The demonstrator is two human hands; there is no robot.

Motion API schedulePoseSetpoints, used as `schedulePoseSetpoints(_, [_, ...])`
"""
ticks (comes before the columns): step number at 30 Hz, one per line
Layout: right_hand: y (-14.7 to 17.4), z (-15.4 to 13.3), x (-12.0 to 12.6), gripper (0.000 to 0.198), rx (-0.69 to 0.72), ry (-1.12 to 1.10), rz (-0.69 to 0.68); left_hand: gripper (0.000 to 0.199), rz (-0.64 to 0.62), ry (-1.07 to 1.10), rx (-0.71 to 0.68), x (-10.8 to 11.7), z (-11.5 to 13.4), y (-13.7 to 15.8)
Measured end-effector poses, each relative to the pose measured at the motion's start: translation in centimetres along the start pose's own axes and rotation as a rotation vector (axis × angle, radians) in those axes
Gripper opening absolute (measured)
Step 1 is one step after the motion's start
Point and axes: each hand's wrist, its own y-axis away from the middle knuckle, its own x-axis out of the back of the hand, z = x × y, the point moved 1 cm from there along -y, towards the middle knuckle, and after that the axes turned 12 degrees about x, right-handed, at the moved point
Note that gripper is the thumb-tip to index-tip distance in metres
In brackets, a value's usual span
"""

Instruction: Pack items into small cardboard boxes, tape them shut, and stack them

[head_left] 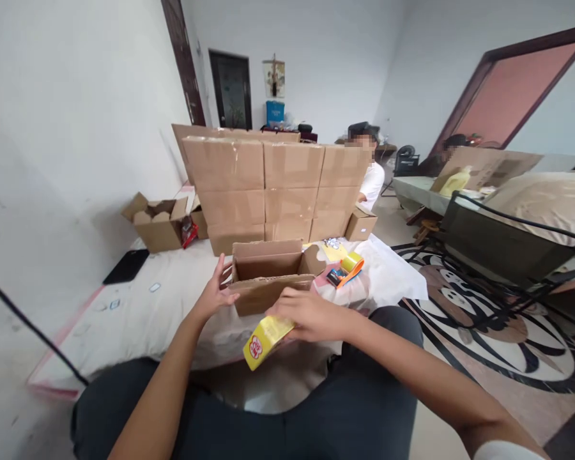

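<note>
Right hand (pixel 311 316): gripping a yellow pack (pixel 263 345) by one end, tilted down, outside the box (pixel 271 297) on its near side; a loosened grip could drop it onto the legs (pixel 378 390).
Left hand (pixel 219 289): open, fingers spread at the box's left end; weak bracing might let the box skid on the cloth (pixel 144 326).
Box: open-topped; its raised right flap (pixel 310 259) could snag the pack.

- White sheet-covered surface (pixel 172 306), supporting:
- open brown rectangular cardboard box (pixel 263 296), near edge
- tall brown cardboard partition (pixel 290 185), behind box
- flat black rectangular object (pixel 126 266), left
</note>
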Motion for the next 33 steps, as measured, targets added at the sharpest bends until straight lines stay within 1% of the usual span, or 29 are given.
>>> schedulePoseSetpoints(1, [0.9,-0.8,0.6,0.048,-0.057,-0.092,0.117,0.138,-0.025,-0.016,0.002,0.1,0.3,0.2])
schedulePoseSetpoints(2, [1.9,-1.5,1.2,0.052,-0.122,-0.147,0.264,0.136,-0.041,-0.046,-0.012,0.2,0.5,0.3])
schedulePoseSetpoints(3, [2.9,-1.9,1.9,0.054,-0.205,-0.157,0.424,0.131,-0.047,-0.093,-0.053,0.3,0.8,0.4])
schedulePoseSetpoints(5, [4.4,-1.8,3.3,0.061,-0.332,-0.080,0.753,0.118,0.005,-0.231,-0.204,0.5,1.5,0.6])
schedulePoseSetpoints(6, [4.9,-1.4,4.1,0.066,-0.360,-0.026,0.887,0.108,0.034,-0.302,-0.290,0.5,1.8,0.6])
schedulePoseSetpoints(7, [5.0,-0.9,4.9,0.070,-0.368,0.027,0.984,0.099,0.061,-0.358,-0.370,0.4,2.2,0.6])
schedulePoseSetpoints(8, [4.8,-0.2,5.8,0.073,-0.362,0.075,1.037,0.092,0.080,-0.391,-0.437,0.2,2.4,0.5])
schedulePoseSetpoints(9, [4.3,0.6,6.7,0.075,-0.347,0.123,1.044,0.088,0.099,-0.394,-0.488,0.0,2.6,0.5])
schedulePoseSetpoints(10, [3.5,1.4,7.6,0.075,-0.334,0.170,0.997,0.087,0.121,-0.373,-0.523,-0.2,2.7,0.4])
schedulePoseSetpoints(11, [2.5,2.1,8.3,0.074,-0.331,0.209,0.898,0.089,0.149,-0.341,-0.539,-0.4,2.6,0.3])
schedulePoseSetpoints(12, [1.4,2.9,8.7,0.073,-0.340,0.239,0.752,0.090,0.182,-0.306,-0.536,-0.5,2.4,0.3])
schedulePoseSetpoints(14, [-1.1,4.1,8.8,0.067,-0.378,0.272,0.362,0.090,0.239,-0.252,-0.515,-0.7,2.0,0.2])
schedulePoseSetpoints(16, [-3.7,5.0,7.5,0.055,-0.394,0.283,-0.036,0.086,0.255,-0.223,-0.511,-0.7,1.5,0.4])
schedulePoseSetpoints(17, [-4.9,5.3,6.6,0.049,-0.387,0.296,-0.192,0.083,0.253,-0.208,-0.521,-0.8,1.3,0.5])
schedulePoseSetpoints(18, [-6.0,5.6,5.6,0.043,-0.383,0.312,-0.320,0.081,0.251,-0.193,-0.535,-0.8,1.1,0.6])
schedulePoseSetpoints(20, [-8.0,5.9,3.7,0.036,-0.378,0.351,-0.478,0.077,0.253,-0.183,-0.543,-0.7,1.0,0.9])
schedulePoseSetpoints(22, [-9.3,6.2,2.6,0.035,-0.403,0.390,-0.554,0.075,0.262,-0.201,-0.542,-0.6,1.0,1.2])
schedulePoseSetpoints(24, [-9.7,6.4,2.3,0.037,-0.424,0.413,-0.577,0.074,0.264,-0.215,-0.555,-0.5,1.0,1.6])
schedulePoseSetpoints(27, [-9.2,6.5,2.5,0.037,-0.460,0.460,-0.563,0.073,0.272,-0.225,-0.592,-0.3,1.0,2.4])
schedulePoseSetpoints(29, [-8.5,6.0,2.5,0.040,-0.477,0.525,-0.538,0.073,0.281,-0.257,-0.599,-0.3,0.9,3.1])
schedulePoseSetpoints(31, [-8.0,5.2,2.3,0.042,-0.482,0.581,-0.517,0.075,0.290,-0.295,-0.583,-0.3,0.7,3.8])
schedulePoseSetpoints(33, [-7.6,4.4,1.9,0.042,-0.460,0.586,-0.496,0.075,0.312,-0.319,-0.546,-0.5,0.5,4.4])
